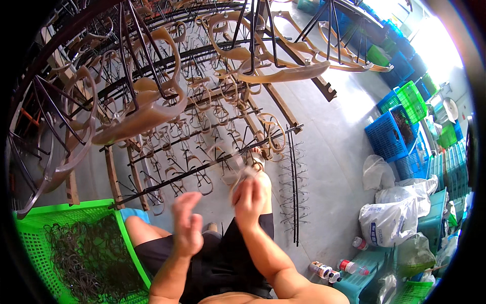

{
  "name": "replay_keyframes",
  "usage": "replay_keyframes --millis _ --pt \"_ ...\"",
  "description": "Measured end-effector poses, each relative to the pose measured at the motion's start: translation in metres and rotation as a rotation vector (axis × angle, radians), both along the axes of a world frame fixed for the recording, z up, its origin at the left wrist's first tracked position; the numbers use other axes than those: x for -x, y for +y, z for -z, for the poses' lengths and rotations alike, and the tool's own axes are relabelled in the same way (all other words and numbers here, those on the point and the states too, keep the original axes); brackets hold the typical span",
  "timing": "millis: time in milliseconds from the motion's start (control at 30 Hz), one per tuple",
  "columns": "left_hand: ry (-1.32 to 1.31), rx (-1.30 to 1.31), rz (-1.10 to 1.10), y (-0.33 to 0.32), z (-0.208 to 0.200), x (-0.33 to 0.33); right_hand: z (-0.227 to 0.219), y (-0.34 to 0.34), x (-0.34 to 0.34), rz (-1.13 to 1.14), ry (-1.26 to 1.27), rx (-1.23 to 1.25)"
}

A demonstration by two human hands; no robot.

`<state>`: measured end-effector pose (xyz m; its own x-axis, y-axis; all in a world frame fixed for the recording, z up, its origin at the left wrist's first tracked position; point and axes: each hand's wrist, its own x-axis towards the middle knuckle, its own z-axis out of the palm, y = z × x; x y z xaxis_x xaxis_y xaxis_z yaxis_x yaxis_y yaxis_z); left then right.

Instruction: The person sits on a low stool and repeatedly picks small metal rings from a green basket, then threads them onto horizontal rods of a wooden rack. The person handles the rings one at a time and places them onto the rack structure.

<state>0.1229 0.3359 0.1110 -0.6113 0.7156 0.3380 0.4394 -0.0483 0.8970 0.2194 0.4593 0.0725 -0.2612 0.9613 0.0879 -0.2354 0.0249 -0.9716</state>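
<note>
My right hand pinches a pale, see-through eyeglass frame, smeared by motion, in front of my knee. My left hand is raised to the left of it, thumb apart from the fingers, with nothing visible in it. Just beyond both hands runs a black rack bar from which several eyeglass frames hang on wire hooks. Closer to the camera, large tan eyeglass frames hang from dark wire hooks across the upper part of the view.
A green basket holding a tangle of dark, thin pieces stands at my left. On the floor to the right lies a black bar with hooks. Farther right are blue crates, white plastic bags and plastic bottles.
</note>
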Motion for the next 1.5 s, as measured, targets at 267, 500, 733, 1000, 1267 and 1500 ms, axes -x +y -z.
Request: replay_keyframes --millis 267,500,733,1000,1267,1500 --pt "0.151 0.775 -1.200 -0.228 0.146 0.187 0.034 0.111 0.030 0.277 0.014 0.203" --pt "-0.293 1.277 -1.274 -0.351 0.259 0.192 0.027 0.111 0.028 0.154 0.219 0.299" --pt "-0.255 1.117 -1.169 -0.362 0.276 0.197 0.022 0.113 0.027 0.128 0.153 0.290" --pt "0.001 0.908 -0.981 -0.389 0.281 0.211 0.033 0.099 0.035 0.074 -0.002 0.141" --pt "-0.542 0.544 -1.268 -0.369 0.256 0.215 0.027 0.107 0.021 -0.007 -0.264 -0.036" --pt "-0.961 0.383 -1.323 -0.378 0.270 0.226 0.020 0.119 0.019 -0.030 -0.034 0.110"
